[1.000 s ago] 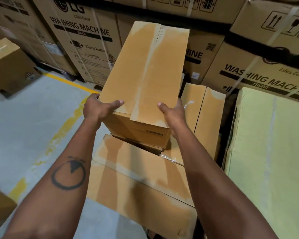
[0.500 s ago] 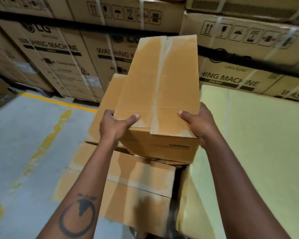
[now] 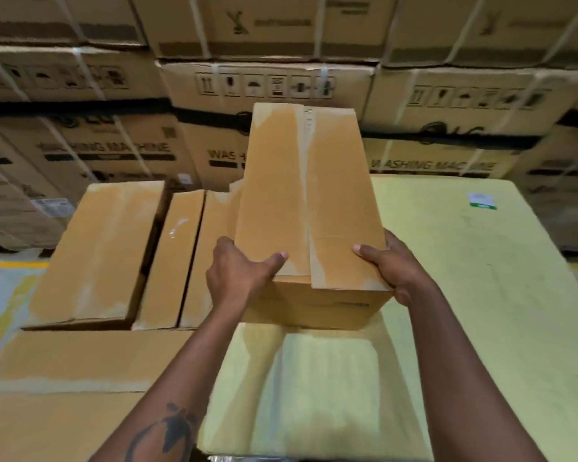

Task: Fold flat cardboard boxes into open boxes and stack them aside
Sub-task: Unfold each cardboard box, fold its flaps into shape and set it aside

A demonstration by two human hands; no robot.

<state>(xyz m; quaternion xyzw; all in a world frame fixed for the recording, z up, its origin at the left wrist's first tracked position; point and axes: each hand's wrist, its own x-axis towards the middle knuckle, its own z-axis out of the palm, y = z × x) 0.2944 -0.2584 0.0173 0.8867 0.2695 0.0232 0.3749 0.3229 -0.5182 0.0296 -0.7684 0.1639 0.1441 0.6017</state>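
Note:
I hold a folded brown cardboard box (image 3: 301, 201) in front of me, its taped flap side facing up. My left hand (image 3: 241, 278) grips its near left corner with the thumb on top. My right hand (image 3: 391, 268) grips the near right corner the same way. The box hangs over the left edge of a pale yellow-green sheet surface (image 3: 464, 261). To its left lie other folded brown boxes, one at far left (image 3: 97, 255) and one beside the held box (image 3: 187, 258), with a larger one (image 3: 64, 361) in front of them.
Stacked washing machine cartons (image 3: 107, 151) with white straps form a wall behind. Grey floor with a yellow line (image 3: 0, 288) shows at the left. A small white and green label (image 3: 481, 200) sits on the yellow-green surface at the far right.
Both hands carried the box to the right, from above the brown boxes to the edge of the yellow-green surface. My view turned right and upward with it.

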